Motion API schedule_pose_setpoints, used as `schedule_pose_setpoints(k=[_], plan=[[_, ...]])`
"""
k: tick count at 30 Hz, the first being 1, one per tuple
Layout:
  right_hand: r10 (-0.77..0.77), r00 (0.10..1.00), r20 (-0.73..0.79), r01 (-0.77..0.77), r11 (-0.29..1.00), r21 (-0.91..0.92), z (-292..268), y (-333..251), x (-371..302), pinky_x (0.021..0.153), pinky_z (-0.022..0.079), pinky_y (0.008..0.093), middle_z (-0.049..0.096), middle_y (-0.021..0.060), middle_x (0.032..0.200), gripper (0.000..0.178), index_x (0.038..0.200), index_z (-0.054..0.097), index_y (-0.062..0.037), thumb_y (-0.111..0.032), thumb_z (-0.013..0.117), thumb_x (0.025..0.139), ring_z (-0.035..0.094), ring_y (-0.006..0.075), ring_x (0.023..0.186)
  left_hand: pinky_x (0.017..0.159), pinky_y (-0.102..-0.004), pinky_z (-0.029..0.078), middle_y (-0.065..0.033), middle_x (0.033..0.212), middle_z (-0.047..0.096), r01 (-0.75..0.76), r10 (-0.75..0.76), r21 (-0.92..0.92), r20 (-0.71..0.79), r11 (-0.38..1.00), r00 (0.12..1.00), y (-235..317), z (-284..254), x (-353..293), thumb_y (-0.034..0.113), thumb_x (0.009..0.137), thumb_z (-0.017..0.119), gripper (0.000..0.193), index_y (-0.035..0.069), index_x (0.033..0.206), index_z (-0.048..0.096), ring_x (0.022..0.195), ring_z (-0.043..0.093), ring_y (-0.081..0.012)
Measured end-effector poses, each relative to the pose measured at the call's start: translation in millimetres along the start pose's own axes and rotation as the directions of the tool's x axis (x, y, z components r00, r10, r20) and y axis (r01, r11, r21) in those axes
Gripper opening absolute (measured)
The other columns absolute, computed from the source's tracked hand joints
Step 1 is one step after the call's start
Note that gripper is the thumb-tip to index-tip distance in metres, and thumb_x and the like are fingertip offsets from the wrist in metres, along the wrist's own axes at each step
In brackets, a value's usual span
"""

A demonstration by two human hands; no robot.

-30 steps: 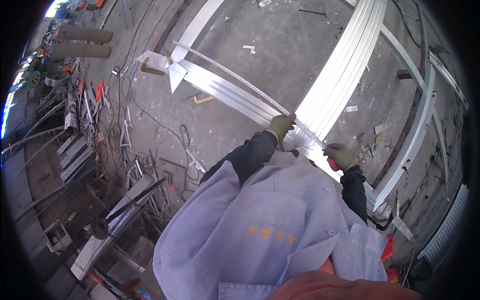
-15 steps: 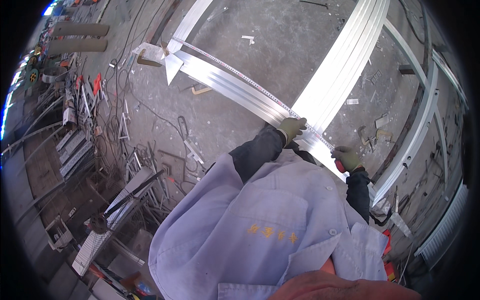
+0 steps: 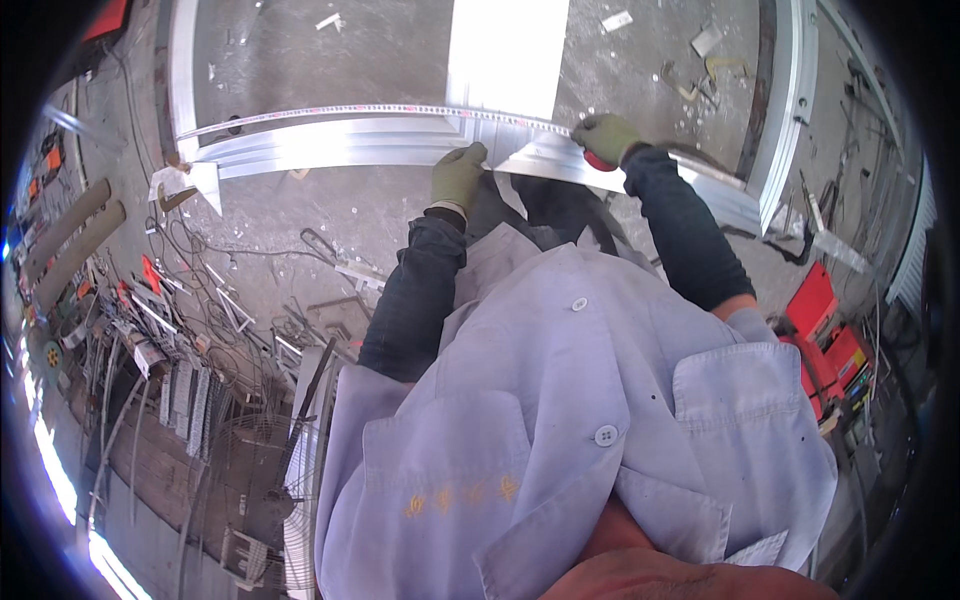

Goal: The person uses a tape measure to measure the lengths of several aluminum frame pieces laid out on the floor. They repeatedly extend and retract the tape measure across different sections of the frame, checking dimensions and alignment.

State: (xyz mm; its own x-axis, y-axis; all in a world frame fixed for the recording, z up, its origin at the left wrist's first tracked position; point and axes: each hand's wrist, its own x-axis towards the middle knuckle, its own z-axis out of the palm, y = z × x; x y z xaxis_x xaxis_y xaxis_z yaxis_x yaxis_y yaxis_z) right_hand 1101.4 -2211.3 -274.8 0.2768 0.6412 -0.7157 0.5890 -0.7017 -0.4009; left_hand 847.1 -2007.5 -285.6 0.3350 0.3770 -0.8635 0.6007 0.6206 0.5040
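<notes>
My right hand [image 3: 607, 138], in an olive glove, grips a red tape measure [image 3: 598, 161]. Its pale blade [image 3: 360, 109] runs out leftward along the silvery metal crossbar [image 3: 320, 146] to the frame's left corner. At the crossbar's near edge, beside the joint with a wide bright metal profile [image 3: 505, 60], is my gloved left hand [image 3: 458, 178]. Its fingers are curled closed and sit a little below the blade, apart from it. Whatever they may hold is hidden.
A white triangular plate [image 3: 207, 186] and a clamp [image 3: 178, 198] sit at the frame's left corner. More clamps [image 3: 688, 84] lie on the floor beyond my right hand. Scrap, cables and a wire rack [image 3: 245, 555] crowd the left. An open red case [image 3: 815, 300] is at the right.
The view has turned, bringing the crossbar nearly level. My left hand has come off the tape blade to the crossbar's near edge. My right hand still holds the tape measure.
</notes>
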Motion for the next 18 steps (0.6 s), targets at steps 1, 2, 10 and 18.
schedule_pose_setpoints(k=[1, 2, 10, 18], plan=[[-0.014, 1.0, 0.0, 0.014, 0.998, -0.058, 4, 2, 7, 0.097, 0.057, 0.0443, 0.079, 0.0186, 0.109, 0.043, 0.115, 0.081, -0.0094, -0.045, 0.067, 0.095, 0.076, 0.0348, 0.103, 0.073, -0.0323, 0.054, -0.0061, 0.096, 0.074, -0.018, 0.022, 0.072, -0.047, 0.997, 0.999, -10, -1, 0, 0.035, 0.094, 0.074, 0.046, -0.004, 0.118, 0.076, 0.082, 0.066, -0.0156], [-0.026, 1.0, 0.001, 0.026, 0.993, -0.114, 9, 4, 15, 0.097, 0.057, 0.0442, 0.079, 0.019, 0.11, 0.043, 0.115, 0.081, -0.0098, -0.045, 0.067, 0.095, 0.076, 0.0352, 0.104, 0.076, -0.0337, 0.054, -0.0083, 0.096, 0.076, -0.066, 0.077, 0.149, -0.069, 0.987, 0.995, -10, 2, -7, 0.035, 0.094, 0.073, 0.045, -0.004, 0.116, 0.077, 0.083, 0.068, -0.017], [0.261, 0.965, 0.033, -0.263, 0.942, 0.208, -1, -10, 22, 0.105, 0.052, 0.0486, 0.076, 0.0207, 0.122, 0.042, 0.119, 0.078, -0.0093, -0.038, 0.054, 0.1, 0.07, 0.0416, 0.116, 0.087, -0.0426, 0.059, -0.0168, 0.103, 0.079, -0.414, 0.555, 0.647, -0.017, 0.641, 0.832, -6, 30, -19, 0.029, 0.095, 0.068, 0.029, 0.006, 0.106, 0.081, 0.095, 0.076, -0.0322], [0.305, 0.951, 0.05, -0.309, 0.933, 0.184, 6, -8, 29, 0.105, 0.053, 0.0468, 0.076, 0.0183, 0.124, 0.04, 0.123, 0.079, -0.0133, -0.037, 0.055, 0.101, 0.07, 0.0407, 0.117, 0.082, -0.0531, 0.057, -0.015, 0.103, 0.076, -0.407, 0.691, 0.883, 0.144, 0.234, 0.708, 13, 45, 4, 0.023, 0.094, 0.066, 0.04, 0.012, 0.132, 0.069, 0.094, 0.074, -0.0382]])
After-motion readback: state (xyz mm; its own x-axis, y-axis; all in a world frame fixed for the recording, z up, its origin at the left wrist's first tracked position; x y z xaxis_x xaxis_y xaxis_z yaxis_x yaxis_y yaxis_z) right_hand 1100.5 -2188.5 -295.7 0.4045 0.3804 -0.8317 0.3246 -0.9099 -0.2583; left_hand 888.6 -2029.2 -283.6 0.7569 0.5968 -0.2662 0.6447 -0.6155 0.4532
